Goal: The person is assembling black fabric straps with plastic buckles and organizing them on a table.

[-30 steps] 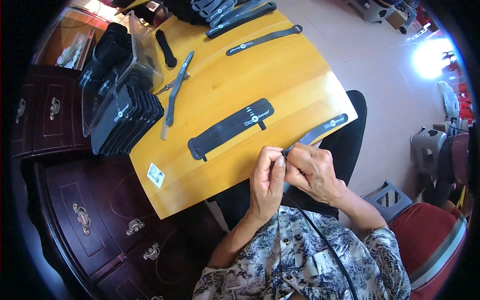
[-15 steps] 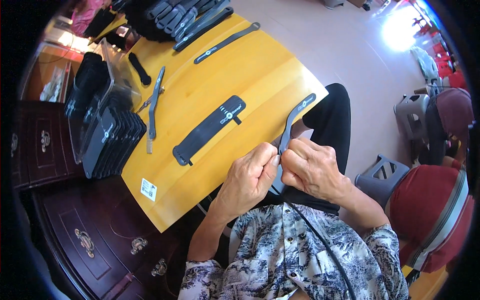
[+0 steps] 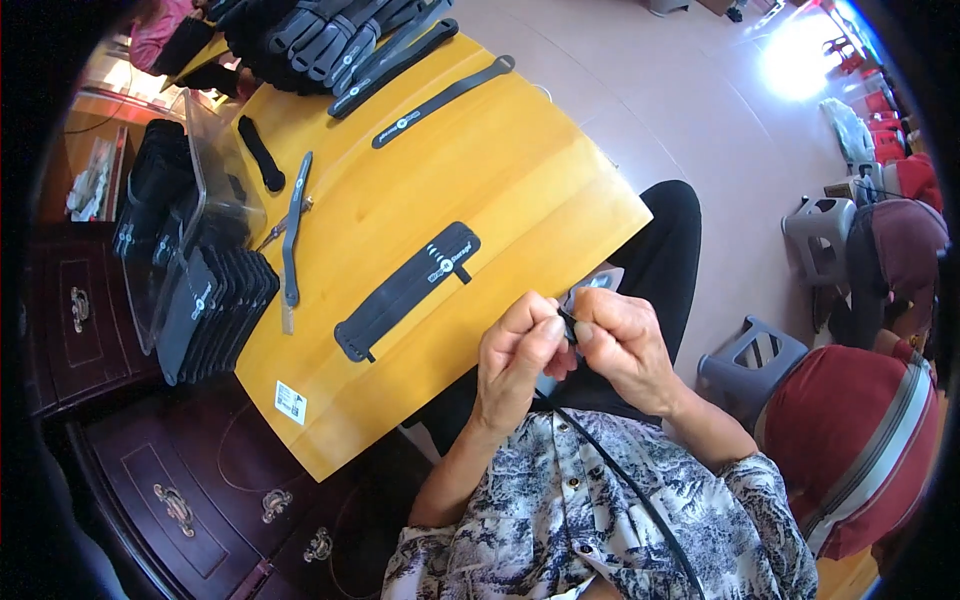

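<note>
My left hand [image 3: 516, 357] and my right hand [image 3: 627, 346] meet in front of my lap, just off the table's near corner. Both are closed in a pinch on a dark strap [image 3: 568, 324]. Only a short piece of it shows between the fingertips; fingers hide most of the rest. Closest to my hands on the table lies a wide black strap bundle [image 3: 405, 292] with light print and small side tabs. Farther back, a single long grey-black strap [image 3: 443, 101] lies flat.
On the yellow table [image 3: 530, 180] are scissors [image 3: 274, 234] partly under a grey strap [image 3: 292, 228], and a short black strap [image 3: 262, 154]. Stacked black straps [image 3: 215, 315] stand beside a clear bin [image 3: 205, 170]. More straps [image 3: 335, 40] pile up at the back. A grey stool [image 3: 757, 352] is at right.
The strap's printed end, which stretched over the table corner, no longer shows there. Both hands have drawn the strap in, and the fingers now pinch a short piece. The view has shifted slightly.
</note>
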Action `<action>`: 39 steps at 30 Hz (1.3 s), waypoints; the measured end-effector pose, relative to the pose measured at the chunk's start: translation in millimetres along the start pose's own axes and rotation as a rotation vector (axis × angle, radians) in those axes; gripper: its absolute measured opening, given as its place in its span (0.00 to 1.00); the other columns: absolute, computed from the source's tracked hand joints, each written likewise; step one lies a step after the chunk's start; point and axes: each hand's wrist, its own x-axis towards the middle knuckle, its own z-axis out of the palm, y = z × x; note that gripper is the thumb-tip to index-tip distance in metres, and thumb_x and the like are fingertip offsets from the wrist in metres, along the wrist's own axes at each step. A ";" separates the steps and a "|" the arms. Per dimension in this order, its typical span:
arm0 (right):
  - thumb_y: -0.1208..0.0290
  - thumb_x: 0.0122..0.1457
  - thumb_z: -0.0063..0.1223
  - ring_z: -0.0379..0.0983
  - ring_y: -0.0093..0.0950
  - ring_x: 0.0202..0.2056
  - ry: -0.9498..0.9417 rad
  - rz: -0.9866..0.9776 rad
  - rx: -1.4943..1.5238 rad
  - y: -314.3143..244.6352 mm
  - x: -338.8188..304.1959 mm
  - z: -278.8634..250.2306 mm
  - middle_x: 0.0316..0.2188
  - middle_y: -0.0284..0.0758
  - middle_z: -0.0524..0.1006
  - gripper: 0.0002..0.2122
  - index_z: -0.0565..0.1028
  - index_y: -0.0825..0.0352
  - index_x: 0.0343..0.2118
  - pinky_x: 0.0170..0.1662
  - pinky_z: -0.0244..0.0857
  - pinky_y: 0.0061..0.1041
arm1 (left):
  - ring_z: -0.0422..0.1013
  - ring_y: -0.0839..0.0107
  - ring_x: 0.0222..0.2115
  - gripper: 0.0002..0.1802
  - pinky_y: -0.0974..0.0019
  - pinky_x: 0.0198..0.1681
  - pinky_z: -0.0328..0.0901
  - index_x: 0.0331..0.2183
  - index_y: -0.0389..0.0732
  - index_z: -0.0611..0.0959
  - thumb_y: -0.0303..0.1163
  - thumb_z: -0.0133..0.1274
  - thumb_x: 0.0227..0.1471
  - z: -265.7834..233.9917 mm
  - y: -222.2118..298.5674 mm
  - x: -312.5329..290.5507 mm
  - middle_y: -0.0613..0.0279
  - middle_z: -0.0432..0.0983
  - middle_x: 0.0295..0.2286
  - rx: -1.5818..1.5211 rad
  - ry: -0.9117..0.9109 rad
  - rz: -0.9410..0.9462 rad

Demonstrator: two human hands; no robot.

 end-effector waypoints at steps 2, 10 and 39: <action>0.77 0.50 0.47 0.65 0.30 0.17 -0.014 -0.252 -0.343 2.4 5.4 -8.4 0.16 0.36 0.64 0.06 0.64 0.68 0.20 0.21 0.59 0.25 | 0.60 0.83 0.19 0.12 0.78 0.23 0.56 0.24 0.40 0.69 0.33 0.48 0.57 -0.9 3.4 6.5 0.71 0.65 0.18 0.089 -0.103 0.068; 0.76 0.48 0.49 0.62 0.26 0.15 0.054 -0.265 -0.305 4.4 13.3 -14.5 0.14 0.34 0.63 0.07 0.65 0.69 0.19 0.19 0.57 0.23 | 0.61 0.80 0.18 0.13 0.76 0.22 0.56 0.24 0.38 0.68 0.32 0.46 0.59 9.6 3.6 17.8 0.68 0.65 0.17 0.404 -0.074 0.170; 0.68 0.64 0.42 0.55 0.11 0.15 0.150 0.205 0.222 -43.0 34.8 -0.8 0.12 0.24 0.62 0.18 0.64 0.67 0.16 0.17 0.48 0.16 | 0.59 0.80 0.12 0.12 0.76 0.14 0.54 0.23 0.38 0.66 0.29 0.42 0.57 28.0 16.3 6.5 0.62 0.65 0.14 0.163 0.084 0.488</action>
